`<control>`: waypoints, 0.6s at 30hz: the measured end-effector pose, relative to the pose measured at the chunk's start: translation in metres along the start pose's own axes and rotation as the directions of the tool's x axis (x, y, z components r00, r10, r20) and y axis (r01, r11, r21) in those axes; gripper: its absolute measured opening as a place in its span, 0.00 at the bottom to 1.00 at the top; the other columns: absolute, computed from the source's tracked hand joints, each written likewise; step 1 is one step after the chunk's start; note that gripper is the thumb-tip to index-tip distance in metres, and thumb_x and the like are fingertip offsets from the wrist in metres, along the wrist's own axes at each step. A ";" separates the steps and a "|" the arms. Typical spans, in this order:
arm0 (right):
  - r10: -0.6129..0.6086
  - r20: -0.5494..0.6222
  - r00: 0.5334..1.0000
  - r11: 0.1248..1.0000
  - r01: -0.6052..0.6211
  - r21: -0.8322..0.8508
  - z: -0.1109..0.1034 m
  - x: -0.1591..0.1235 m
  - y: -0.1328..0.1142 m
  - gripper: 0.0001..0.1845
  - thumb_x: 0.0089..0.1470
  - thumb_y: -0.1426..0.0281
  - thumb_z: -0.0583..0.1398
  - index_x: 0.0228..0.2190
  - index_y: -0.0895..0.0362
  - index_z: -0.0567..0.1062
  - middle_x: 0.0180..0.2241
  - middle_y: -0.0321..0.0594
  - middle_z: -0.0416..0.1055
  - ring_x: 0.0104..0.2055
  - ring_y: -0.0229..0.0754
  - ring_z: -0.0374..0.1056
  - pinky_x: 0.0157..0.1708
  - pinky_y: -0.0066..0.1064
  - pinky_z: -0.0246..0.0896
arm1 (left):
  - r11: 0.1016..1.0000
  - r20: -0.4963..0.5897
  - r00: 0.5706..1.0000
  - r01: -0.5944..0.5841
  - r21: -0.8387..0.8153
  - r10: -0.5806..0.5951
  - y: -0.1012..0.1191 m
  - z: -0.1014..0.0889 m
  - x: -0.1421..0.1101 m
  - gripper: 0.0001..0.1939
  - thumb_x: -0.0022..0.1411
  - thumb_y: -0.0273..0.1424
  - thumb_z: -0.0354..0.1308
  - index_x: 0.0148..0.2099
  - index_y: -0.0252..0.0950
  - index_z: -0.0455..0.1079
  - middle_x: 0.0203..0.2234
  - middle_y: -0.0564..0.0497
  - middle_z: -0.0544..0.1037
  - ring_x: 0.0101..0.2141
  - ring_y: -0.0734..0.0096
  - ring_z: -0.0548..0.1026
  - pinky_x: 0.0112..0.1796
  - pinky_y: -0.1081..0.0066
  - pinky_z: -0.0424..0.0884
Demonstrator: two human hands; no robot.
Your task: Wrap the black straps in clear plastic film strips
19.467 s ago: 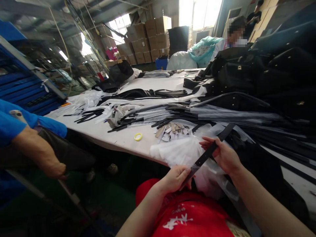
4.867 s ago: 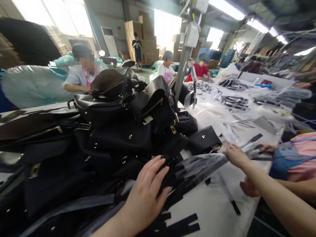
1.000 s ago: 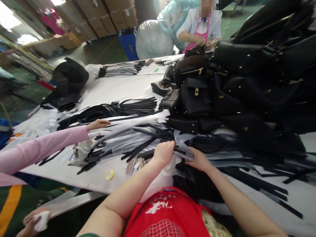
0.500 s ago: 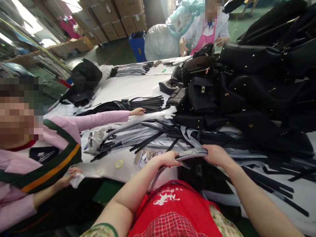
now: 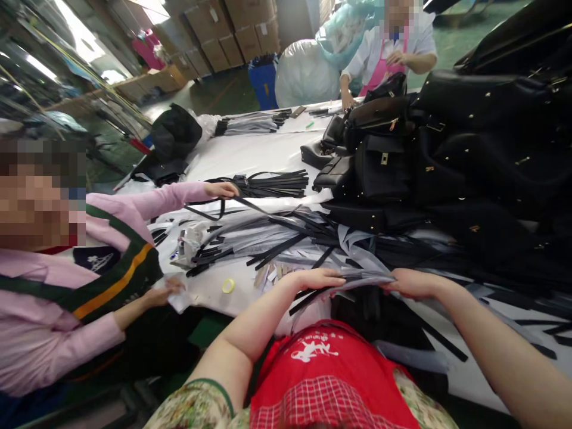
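My left hand (image 5: 322, 280) and my right hand (image 5: 410, 282) are in front of my red apron (image 5: 315, 351), at the near table edge. Between them runs a black strap in clear plastic film (image 5: 367, 277), slightly bowed. My left fingers lie over it, with fingertips showing below. The right hand grips its other end, with the thumb side toward the left. Whether it is one strap or more I cannot tell. Just beyond lies a pile of black straps and plastic sleeves (image 5: 268, 235).
Black handbags (image 5: 473, 155) are heaped at the right. At the left, a co-worker's hand (image 5: 221, 189) holds a dark strap; another person (image 5: 384, 59) stands across the table. A yellow tape roll (image 5: 228, 286) and a strap bundle (image 5: 277, 183) lie on the white table (image 5: 245, 149).
My left hand has shifted right along the strap, and dark strap ends now show below it. The co-worker's hand has drawn back leftward, now with a strap in it. The view has shifted.
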State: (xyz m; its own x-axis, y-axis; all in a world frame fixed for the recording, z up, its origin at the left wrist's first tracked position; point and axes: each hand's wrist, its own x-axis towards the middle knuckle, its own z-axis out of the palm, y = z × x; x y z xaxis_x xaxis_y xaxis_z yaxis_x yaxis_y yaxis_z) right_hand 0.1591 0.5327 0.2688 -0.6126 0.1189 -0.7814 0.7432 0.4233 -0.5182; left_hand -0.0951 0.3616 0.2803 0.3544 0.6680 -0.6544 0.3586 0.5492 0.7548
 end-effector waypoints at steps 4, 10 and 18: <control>0.076 0.221 0.972 0.996 -0.083 0.020 0.001 0.004 0.023 0.26 0.55 0.51 0.55 0.35 0.62 0.79 0.11 0.33 0.60 0.14 0.38 0.59 0.19 0.30 0.63 | 0.995 0.161 0.984 0.063 0.079 -0.075 -0.014 0.005 0.022 0.22 0.65 0.49 0.52 0.49 0.37 0.73 0.22 0.55 0.72 0.20 0.75 0.68 0.25 0.74 0.67; 0.030 -0.004 1.000 0.994 -0.030 -0.109 0.035 0.041 0.040 0.11 0.51 0.65 0.61 0.35 0.58 0.79 0.30 0.42 0.77 0.32 0.45 0.73 0.33 0.31 0.67 | 0.953 0.087 0.983 0.131 0.272 -0.160 -0.035 0.020 0.062 0.17 0.62 0.43 0.57 0.44 0.35 0.76 0.33 0.49 0.80 0.33 0.65 0.78 0.37 0.69 0.73; -0.128 -0.553 0.823 0.951 -0.055 -0.303 0.093 0.052 0.055 0.25 0.53 0.73 0.58 0.53 0.64 0.70 0.53 0.58 0.69 0.56 0.57 0.65 0.56 0.45 0.58 | 0.841 -0.294 0.955 0.142 0.523 0.021 -0.050 0.039 0.081 0.25 0.61 0.39 0.59 0.57 0.32 0.66 0.51 0.39 0.74 0.52 0.53 0.73 0.52 0.61 0.69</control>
State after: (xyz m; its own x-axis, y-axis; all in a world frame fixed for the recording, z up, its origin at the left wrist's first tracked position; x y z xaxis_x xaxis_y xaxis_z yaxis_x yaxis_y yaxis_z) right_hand 0.1930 0.4792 0.1669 -0.7486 0.5399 -0.3848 0.6591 0.6687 -0.3441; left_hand -0.0505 0.3681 0.1880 0.0922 0.7977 -0.5959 0.8032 0.2942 0.5180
